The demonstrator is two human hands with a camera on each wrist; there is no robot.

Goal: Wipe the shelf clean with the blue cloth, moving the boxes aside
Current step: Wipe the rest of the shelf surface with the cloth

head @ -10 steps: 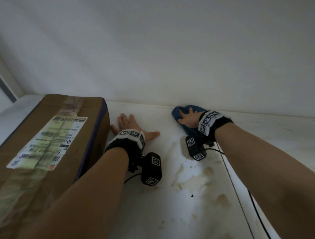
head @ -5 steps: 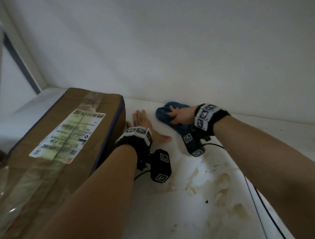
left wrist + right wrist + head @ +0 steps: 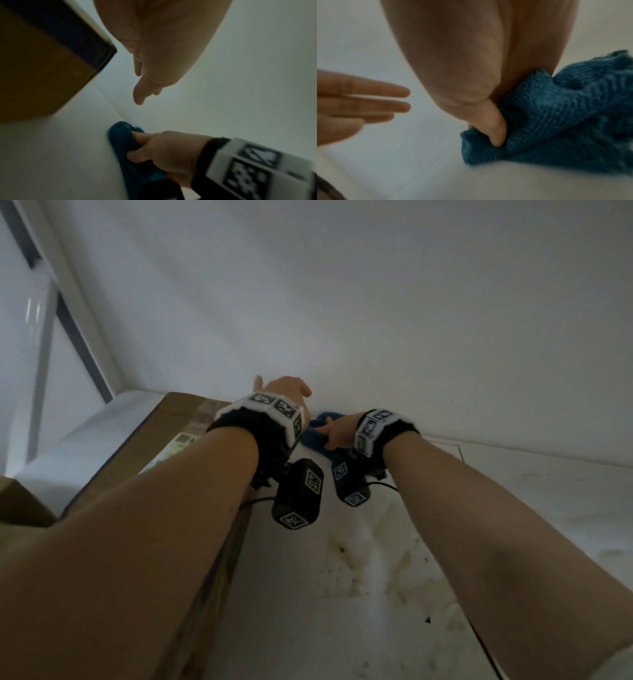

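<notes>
My right hand (image 3: 337, 431) has its grip bunched on the blue cloth (image 3: 317, 436) at the shelf (image 3: 342, 594) back edge; my left hand (image 3: 282, 386), fingers straight and empty, has lifted off the shelf beside the box (image 3: 178, 419).

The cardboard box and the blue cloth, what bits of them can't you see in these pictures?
- Cardboard box: head view, the left forearm covers most of its top and label; the print is too blurred to read.
- Blue cloth: head view, the right hand and both wrist cameras hide most of it.
- Right wrist view: the picture's edge cuts the cloth off.
</notes>
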